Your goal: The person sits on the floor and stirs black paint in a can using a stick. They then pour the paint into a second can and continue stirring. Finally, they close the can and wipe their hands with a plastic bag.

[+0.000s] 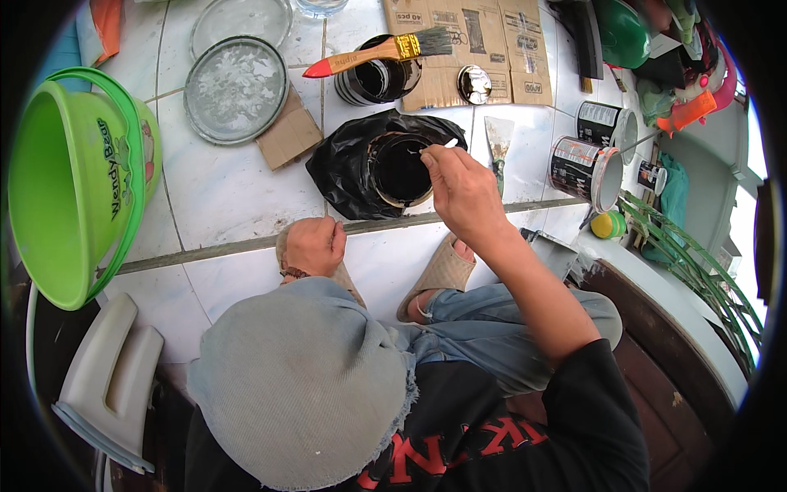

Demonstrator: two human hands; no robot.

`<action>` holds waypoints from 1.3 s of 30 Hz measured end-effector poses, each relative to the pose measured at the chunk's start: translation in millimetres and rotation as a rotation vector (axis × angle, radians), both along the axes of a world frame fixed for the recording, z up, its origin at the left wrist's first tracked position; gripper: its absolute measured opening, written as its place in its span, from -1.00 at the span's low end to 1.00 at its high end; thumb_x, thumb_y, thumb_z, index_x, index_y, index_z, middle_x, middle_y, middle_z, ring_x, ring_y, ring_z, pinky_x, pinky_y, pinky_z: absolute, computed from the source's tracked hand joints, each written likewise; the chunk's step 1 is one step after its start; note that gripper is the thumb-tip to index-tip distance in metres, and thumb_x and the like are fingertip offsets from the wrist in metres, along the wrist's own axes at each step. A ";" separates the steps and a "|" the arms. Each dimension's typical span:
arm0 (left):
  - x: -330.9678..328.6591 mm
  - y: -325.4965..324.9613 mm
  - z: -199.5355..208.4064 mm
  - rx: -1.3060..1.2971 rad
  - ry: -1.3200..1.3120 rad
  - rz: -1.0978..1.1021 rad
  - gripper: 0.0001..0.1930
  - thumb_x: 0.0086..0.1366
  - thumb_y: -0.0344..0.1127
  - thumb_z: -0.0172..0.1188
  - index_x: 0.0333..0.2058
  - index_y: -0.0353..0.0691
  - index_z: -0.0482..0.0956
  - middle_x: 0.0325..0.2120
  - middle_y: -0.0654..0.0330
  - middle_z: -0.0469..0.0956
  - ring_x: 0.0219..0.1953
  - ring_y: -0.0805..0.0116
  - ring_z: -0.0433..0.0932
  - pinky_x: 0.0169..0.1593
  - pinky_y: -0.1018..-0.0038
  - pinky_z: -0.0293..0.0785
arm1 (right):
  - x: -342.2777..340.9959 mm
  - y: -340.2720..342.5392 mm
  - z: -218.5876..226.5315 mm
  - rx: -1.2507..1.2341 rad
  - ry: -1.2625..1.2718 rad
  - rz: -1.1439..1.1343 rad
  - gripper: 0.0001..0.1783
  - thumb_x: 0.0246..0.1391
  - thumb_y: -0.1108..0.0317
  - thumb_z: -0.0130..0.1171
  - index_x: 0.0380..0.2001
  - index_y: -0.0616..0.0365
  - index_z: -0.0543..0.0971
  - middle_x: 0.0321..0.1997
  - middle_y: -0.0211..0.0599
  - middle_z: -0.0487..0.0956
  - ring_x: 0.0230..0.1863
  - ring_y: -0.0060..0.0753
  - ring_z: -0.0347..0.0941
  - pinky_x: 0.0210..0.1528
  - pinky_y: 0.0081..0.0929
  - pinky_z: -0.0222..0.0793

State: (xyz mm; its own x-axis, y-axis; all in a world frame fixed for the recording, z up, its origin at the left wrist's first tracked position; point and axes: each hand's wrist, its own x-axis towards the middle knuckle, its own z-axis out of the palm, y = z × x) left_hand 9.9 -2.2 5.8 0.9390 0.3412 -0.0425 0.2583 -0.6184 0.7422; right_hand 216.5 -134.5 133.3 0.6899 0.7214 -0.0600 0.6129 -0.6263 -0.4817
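My right hand [464, 190] is closed in a pinch over the right rim of a round container of black liquid [400, 174], which looks like paint. A thin white stick [451, 143] pokes out from its fingers; its other end is hard to make out. Around the container bunches a black plastic bag [334, 168]. My left hand [318, 246] rests as a fist near my left foot, with nothing showing in it. Beyond the bag, a paintbrush [361, 59] with a red-tipped wooden handle lies across a black-smeared can [354, 88].
A green bucket [49, 189] stands at the left. Two round lids [236, 90] and a cardboard piece [289, 131] lie nearby. Flat cardboard [525, 49] holds a small shiny lid [474, 84]. Paint cans [578, 168] tilt at the right. A tile step edge [213, 252] runs before my feet.
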 end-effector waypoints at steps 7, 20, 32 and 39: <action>-0.5 -1.4 -1.2 -0.021 -0.006 0.025 -0.78 0.11 -0.39 0.30 -0.60 -0.23 0.43 -0.66 0.03 0.45 -0.55 -0.05 0.46 -0.42 0.09 0.33 | -1.8 14.9 -5.0 0.203 0.056 0.046 -0.84 0.13 0.57 0.19 -0.19 0.27 0.56 -0.38 0.00 0.57 -0.38 0.07 0.58 -0.34 -0.17 0.53; -1.0 1.0 -3.5 -0.011 -0.044 -0.009 -0.81 0.13 -0.39 0.28 -0.57 -0.23 0.45 -0.68 0.07 0.46 -0.58 0.04 0.49 -0.41 0.15 0.41 | -2.8 -3.5 0.0 0.000 0.068 0.104 -0.86 0.12 0.57 0.16 -0.22 0.29 0.53 -0.37 -0.04 0.56 -0.39 0.06 0.55 -0.35 -0.15 0.53; 0.2 -1.2 -1.5 0.022 -0.017 -0.004 -0.81 0.13 -0.40 0.27 -0.58 -0.21 0.44 -0.66 0.09 0.48 -0.54 0.06 0.51 -0.37 0.17 0.42 | -15.3 -1.3 4.7 -0.003 0.195 0.151 -0.88 0.13 0.53 0.20 -0.24 0.29 0.55 -0.43 -0.01 0.53 -0.41 0.10 0.54 -0.37 -0.13 0.50; -3.2 0.9 -4.4 -0.007 -0.014 -0.013 -0.82 0.12 -0.39 0.28 -0.56 -0.20 0.45 -0.65 0.11 0.48 -0.53 0.07 0.51 -0.36 0.18 0.42 | 5.0 -0.3 5.7 -0.048 0.048 0.047 -0.86 0.13 0.57 0.17 -0.21 0.33 0.55 -0.38 0.00 0.58 -0.38 0.07 0.56 -0.35 -0.15 0.52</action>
